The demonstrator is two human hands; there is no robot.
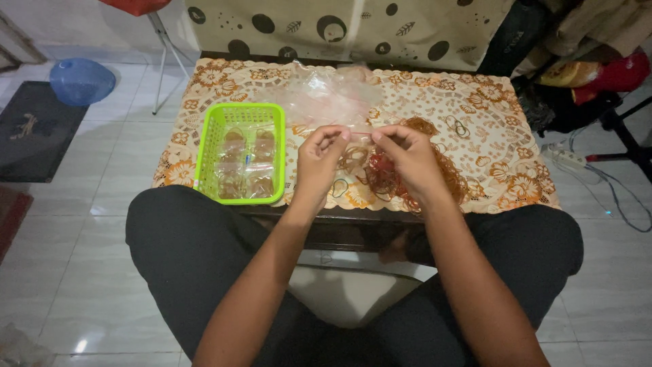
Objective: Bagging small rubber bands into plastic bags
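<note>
Clear plastic bag [353, 122] pinched between left hand [319, 160] and right hand [407, 160] (green basket [210, 136] of filled packets alongside).

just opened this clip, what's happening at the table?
A seated person works at a low table covered with an orange floral cloth. The left hand and the right hand are raised together over a pile of rubber bands, pinching what looks like the edge of a small clear plastic bag; exactly what sits between the fingertips is too small to tell. A green basket to the left holds several filled clear packets. A few loose bands lie further right.
</note>
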